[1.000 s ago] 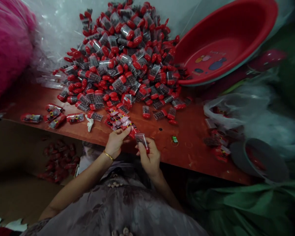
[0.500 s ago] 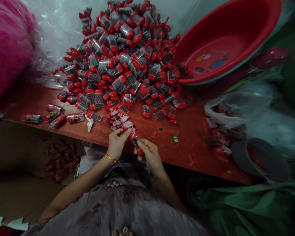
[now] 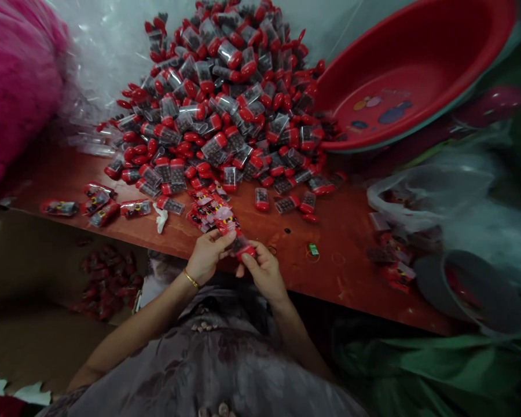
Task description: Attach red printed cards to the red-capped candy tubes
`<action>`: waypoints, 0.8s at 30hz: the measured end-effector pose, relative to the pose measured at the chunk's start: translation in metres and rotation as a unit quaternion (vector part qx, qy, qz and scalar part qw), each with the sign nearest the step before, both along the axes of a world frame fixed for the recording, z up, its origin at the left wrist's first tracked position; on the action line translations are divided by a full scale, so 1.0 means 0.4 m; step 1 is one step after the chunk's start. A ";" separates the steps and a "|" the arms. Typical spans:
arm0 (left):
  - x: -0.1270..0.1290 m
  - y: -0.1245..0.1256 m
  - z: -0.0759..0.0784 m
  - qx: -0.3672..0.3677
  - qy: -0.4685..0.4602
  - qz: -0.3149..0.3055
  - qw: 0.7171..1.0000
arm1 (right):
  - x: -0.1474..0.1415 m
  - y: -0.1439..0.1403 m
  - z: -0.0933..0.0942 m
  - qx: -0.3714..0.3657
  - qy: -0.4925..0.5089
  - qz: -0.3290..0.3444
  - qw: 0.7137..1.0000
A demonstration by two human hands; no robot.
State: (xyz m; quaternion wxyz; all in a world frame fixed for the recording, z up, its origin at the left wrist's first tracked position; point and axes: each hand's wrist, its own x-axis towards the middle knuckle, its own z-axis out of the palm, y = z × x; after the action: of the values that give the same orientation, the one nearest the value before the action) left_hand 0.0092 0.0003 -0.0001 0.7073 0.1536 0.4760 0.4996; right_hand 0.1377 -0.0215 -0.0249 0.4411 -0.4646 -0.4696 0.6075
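Two hands meet at the near edge of the table (image 3: 351,231), and I see both pinching one small piece between them. My left hand (image 3: 207,255), a gold bangle (image 3: 191,278) on its wrist, grips the upper end of a printed red packet (image 3: 228,223). My right hand (image 3: 263,269) closes thumb and fingers on a red-capped clear tube (image 3: 243,248), which seems to sit partly inside the packet; the blur keeps me from being sure. Just beyond lies a small stack of packets (image 3: 206,205). Farther left, a few filled packets (image 3: 98,204) lie flat. Behind rises a big heap of tubes (image 3: 226,104), with a red basin (image 3: 412,75) tilted at the far right.
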 end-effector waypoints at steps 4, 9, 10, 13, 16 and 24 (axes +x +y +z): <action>-0.003 -0.020 0.004 -0.001 0.001 -0.069 0.998 | 0.004 0.014 -0.013 0.049 -0.079 -0.084 0.992; -0.035 -0.047 -0.002 -0.034 -0.037 -0.159 0.986 | 0.019 0.039 -0.001 0.255 -0.219 -0.054 0.940; -0.047 -0.050 -0.004 -0.027 -0.037 -0.170 0.984 | 0.015 0.041 0.000 0.276 -0.224 -0.025 0.934; -0.090 -0.058 -0.009 -0.008 -0.003 -0.181 0.983 | -0.020 0.039 -0.006 0.302 -0.242 0.029 0.922; -0.146 -0.081 -0.016 -0.019 0.039 -0.174 0.984 | -0.081 0.034 -0.014 0.322 -0.293 0.088 0.896; -0.444 -0.239 -0.108 -0.181 0.140 0.128 0.965 | -0.119 0.143 0.012 0.309 -0.401 0.039 0.862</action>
State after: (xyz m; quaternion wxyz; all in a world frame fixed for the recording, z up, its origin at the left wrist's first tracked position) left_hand -0.1683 -0.0954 -0.0435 0.5797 0.0296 0.6687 0.4646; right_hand 0.0900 0.0355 -0.0201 0.3112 -0.4893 -0.7873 0.2095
